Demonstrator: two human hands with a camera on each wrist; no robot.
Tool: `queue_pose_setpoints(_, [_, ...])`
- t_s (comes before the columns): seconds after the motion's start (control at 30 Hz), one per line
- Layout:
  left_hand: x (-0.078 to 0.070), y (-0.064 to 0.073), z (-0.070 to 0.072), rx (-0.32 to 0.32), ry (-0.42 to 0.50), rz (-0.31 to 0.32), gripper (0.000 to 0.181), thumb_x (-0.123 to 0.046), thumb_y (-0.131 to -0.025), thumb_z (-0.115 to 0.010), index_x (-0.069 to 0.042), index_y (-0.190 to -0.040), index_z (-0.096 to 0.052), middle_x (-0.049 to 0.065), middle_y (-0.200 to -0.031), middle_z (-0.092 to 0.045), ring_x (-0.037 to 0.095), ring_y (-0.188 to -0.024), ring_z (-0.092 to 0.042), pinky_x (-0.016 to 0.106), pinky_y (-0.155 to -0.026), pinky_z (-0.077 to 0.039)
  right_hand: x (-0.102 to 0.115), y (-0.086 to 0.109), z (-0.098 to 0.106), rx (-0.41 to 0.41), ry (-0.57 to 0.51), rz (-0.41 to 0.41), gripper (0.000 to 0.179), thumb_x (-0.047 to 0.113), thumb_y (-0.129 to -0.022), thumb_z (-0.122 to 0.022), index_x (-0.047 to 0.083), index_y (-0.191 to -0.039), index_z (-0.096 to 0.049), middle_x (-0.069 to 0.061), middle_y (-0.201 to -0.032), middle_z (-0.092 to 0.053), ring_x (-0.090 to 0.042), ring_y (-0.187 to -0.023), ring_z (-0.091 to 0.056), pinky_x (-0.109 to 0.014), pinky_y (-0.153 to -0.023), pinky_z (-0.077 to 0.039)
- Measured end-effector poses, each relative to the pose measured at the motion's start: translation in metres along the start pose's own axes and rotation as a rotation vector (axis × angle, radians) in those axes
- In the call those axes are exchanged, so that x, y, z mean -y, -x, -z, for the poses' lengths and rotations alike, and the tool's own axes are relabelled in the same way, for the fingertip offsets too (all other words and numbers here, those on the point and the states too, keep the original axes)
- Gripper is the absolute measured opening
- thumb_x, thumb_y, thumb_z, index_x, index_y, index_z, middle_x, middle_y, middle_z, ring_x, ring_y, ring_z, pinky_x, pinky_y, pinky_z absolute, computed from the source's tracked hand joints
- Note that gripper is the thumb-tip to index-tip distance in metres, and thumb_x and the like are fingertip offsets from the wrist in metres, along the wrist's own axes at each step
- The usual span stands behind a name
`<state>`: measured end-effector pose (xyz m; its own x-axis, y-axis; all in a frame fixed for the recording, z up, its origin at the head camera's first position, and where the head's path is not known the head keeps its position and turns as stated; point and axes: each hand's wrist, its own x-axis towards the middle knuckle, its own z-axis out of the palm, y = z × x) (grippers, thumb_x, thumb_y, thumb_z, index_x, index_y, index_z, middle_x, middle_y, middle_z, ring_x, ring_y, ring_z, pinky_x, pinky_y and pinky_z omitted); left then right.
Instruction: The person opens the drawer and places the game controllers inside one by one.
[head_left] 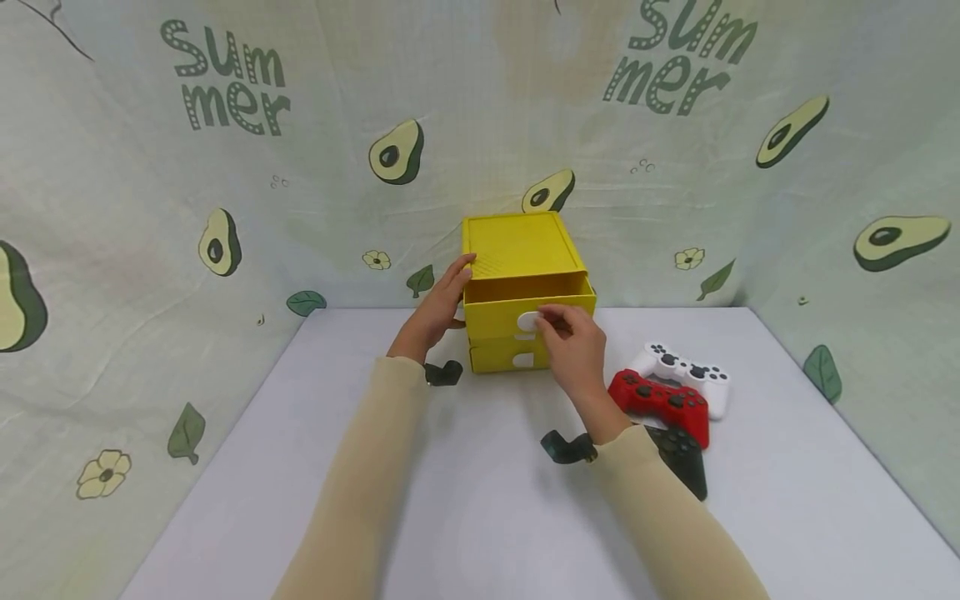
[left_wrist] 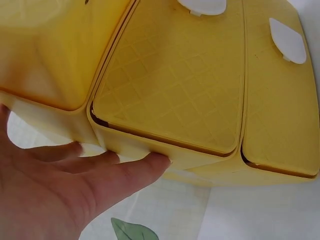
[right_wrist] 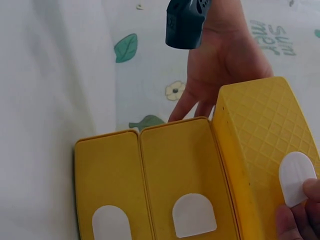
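Note:
A yellow drawer box point(head_left: 521, 242) stands at the back of the table, with white pull tabs on its drawers. Its top drawer point(head_left: 491, 320) is pulled partway out, and the lower drawers point(left_wrist: 170, 85) are closed. My right hand point(head_left: 577, 354) pinches the white tab point(right_wrist: 294, 172) of the top drawer between thumb and fingers. Against the left side of the box, my left hand point(head_left: 437, 310) presses with its fingers extended; in the left wrist view the fingertips point(left_wrist: 159, 161) touch the side wall.
To the right on the white table point(head_left: 480, 517) lie a white game controller point(head_left: 716, 382), a red one point(head_left: 686, 408) and a black one point(head_left: 686, 462), close together. The right forearm partly covers the black controller. A printed cloth point(head_left: 465, 92) hangs behind the box.

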<state>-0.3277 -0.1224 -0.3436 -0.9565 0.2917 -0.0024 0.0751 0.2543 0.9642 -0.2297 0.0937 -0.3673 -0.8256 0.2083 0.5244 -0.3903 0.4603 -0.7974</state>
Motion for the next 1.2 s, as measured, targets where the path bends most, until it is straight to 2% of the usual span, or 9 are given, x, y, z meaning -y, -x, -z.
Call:
queue_pose_setpoints(0.23, [-0.002,0.001,-0.002,0.004,-0.004,0.019,0.043,-0.07,-0.092,-0.036,-0.066,-0.134,-0.027,-0.009,-0.163,-0.014,0.04,-0.146,-0.023,0.066,-0.101,-0.039,0.002,0.007,0.006,-0.002,0.006,0.012,0.019,0.021,-0.09,-0.07,0.014,-0.108,-0.072,-0.002,-0.101,-0.066,-0.014,-0.091,-0.065,-0.015,-0.081,-0.053])
queue_pose_setpoints(0.4, [-0.003,0.001,-0.002,0.011,-0.007,0.017,0.043,-0.069,-0.094,-0.035,-0.064,-0.136,-0.026,-0.007,-0.163,-0.013,0.04,-0.146,-0.023,0.067,-0.1,-0.039,0.004,0.012,0.009,0.004,0.014,0.01,0.019,0.021,-0.09,-0.07,0.014,-0.108,-0.072,-0.002,-0.102,-0.066,-0.014,-0.092,-0.065,-0.008,-0.079,-0.049])
queue_pose_setpoints(0.7, [-0.007,0.002,0.0,0.05,-0.008,0.008,0.05,-0.064,-0.098,-0.031,-0.053,-0.145,-0.019,-0.005,-0.163,-0.008,0.041,-0.147,-0.019,0.068,-0.1,-0.038,0.008,0.019,0.015,0.018,-0.011,0.005,0.019,0.021,-0.09,-0.071,0.015,-0.108,-0.072,0.0,-0.102,-0.066,-0.012,-0.092,-0.064,-0.006,-0.079,-0.048])
queue_pose_setpoints(0.93, [-0.003,-0.001,0.001,0.033,-0.011,0.006,0.049,-0.069,-0.095,-0.032,-0.058,-0.141,-0.022,-0.008,-0.163,-0.009,0.039,-0.147,-0.022,0.067,-0.099,-0.04,0.01,0.025,0.018,0.025,-0.006,-0.002,0.02,0.022,-0.09,-0.07,0.016,-0.109,-0.071,0.001,-0.103,-0.066,-0.011,-0.093,-0.064,-0.01,-0.08,-0.05])
queue_pose_setpoints(1.2, [-0.003,-0.001,-0.001,0.017,-0.021,0.008,0.047,-0.069,-0.094,-0.033,-0.059,-0.14,-0.022,-0.007,-0.163,-0.011,0.039,-0.145,-0.025,0.067,-0.098,-0.041,0.012,0.032,0.021,0.033,-0.008,-0.016,0.02,0.021,-0.09,-0.07,0.014,-0.109,-0.071,0.0,-0.103,-0.066,-0.012,-0.094,-0.065,-0.01,-0.081,-0.05])
